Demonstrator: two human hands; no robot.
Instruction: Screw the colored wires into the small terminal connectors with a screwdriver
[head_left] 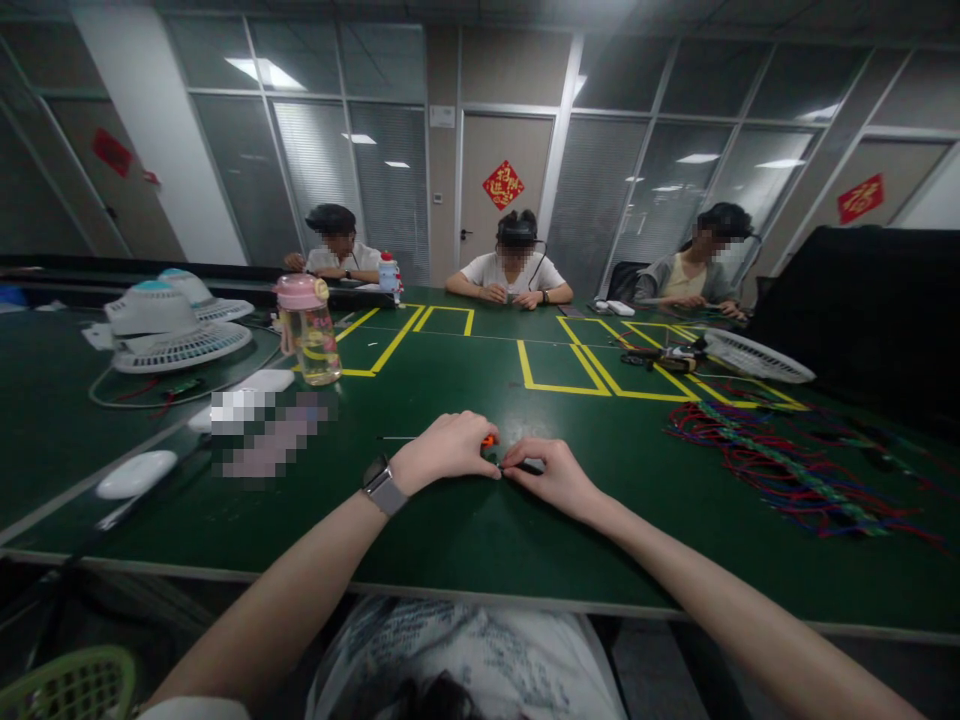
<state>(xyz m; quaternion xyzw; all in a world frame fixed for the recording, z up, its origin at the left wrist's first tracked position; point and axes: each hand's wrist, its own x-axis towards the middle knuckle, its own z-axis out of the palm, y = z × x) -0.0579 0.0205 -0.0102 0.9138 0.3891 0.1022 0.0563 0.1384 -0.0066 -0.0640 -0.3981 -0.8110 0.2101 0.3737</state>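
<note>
My left hand [450, 446], with a watch on its wrist, is curled over the table, thumb and fingers closed around something I cannot make out. Past it shows a screwdriver: a thin shaft [396, 438] juts out on the left, an orange end [489, 440] by the fingers. Whether the hand grips the screwdriver or it lies behind is hidden. Facing it, my right hand [551, 476] pinches a small dark piece [532, 466], partly covered by the fingers. The fingertips of both hands nearly meet low over the green tabletop [480, 540].
Right: bundled red and blue wires with green boards [795, 465], a fan part [757, 356]. Left: a pink-lidded bottle [315, 335], fan heads [180, 330], a white mouse-shaped object [137, 474]. Yellow tape rectangles [562, 388] mark the table. Three people sit opposite.
</note>
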